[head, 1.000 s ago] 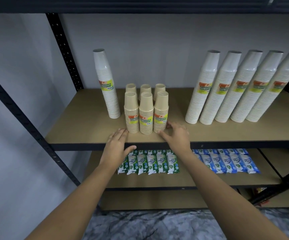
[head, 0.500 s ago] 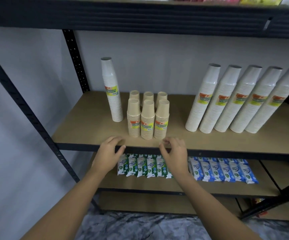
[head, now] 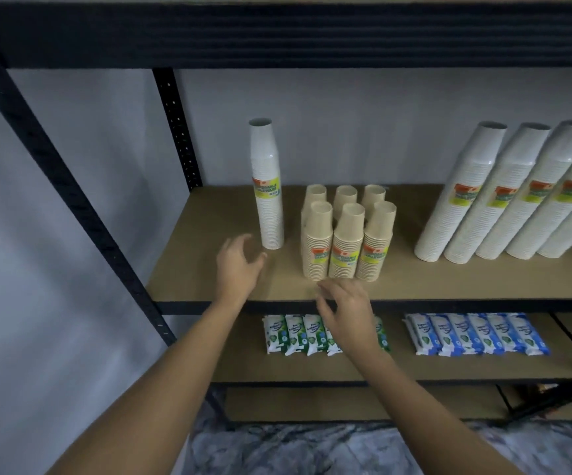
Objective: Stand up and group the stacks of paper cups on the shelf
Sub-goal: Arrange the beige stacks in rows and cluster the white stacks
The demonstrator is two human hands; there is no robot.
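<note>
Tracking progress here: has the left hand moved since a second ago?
Yes. The left hand went from the front edge of the wooden shelf inward, toward the lone tall white paper cup stack.

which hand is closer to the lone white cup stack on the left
Left. The left hand is just in front of the lone white stack, not touching; the right hand is farther right, before the brown stacks.

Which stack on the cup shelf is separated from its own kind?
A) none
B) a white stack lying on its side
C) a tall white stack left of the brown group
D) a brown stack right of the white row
C: the lone white stack stands upright just left of the brown stacks, while the other white stacks sit in a row at the right.
</note>
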